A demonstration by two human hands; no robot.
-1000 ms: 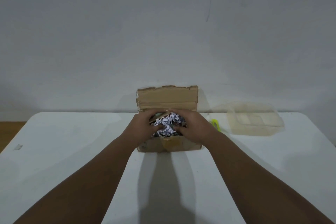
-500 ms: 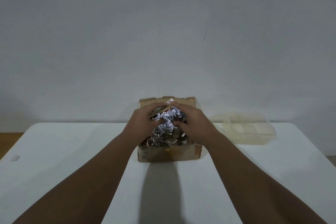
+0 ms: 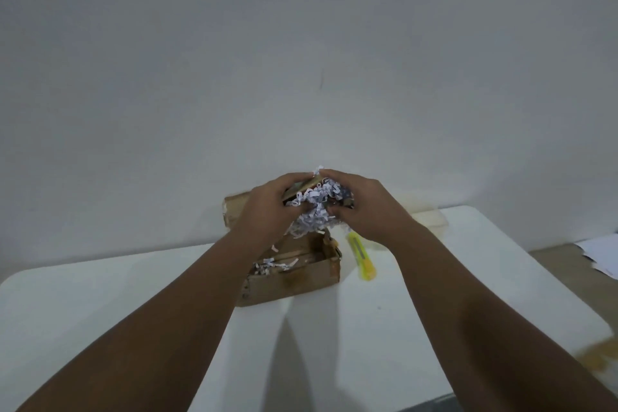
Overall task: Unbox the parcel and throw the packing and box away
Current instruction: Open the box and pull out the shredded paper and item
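Note:
An open brown cardboard box [image 3: 294, 284] sits on the white table [image 3: 100, 311], its back flap up. Above it, my left hand [image 3: 267, 211] and my right hand [image 3: 364, 207] together hold a clump of white shredded paper [image 3: 314, 214] lifted clear of the box. A flat dark item with a tan edge [image 3: 299, 192] shows among the shreds under my left fingers; what it is cannot be told. A few loose shreds [image 3: 271, 266] remain inside the box.
A yellow utility knife [image 3: 361, 256] lies on the table right of the box. A clear plastic container [image 3: 428, 221] stands behind my right wrist. White papers [image 3: 602, 254] lie on a surface at the far right. A grey wall rises behind.
Both hands have risen out of the box with the shredded paper, which now hangs above it. The camera has tilted and shifted, and the yellow knife is uncovered.

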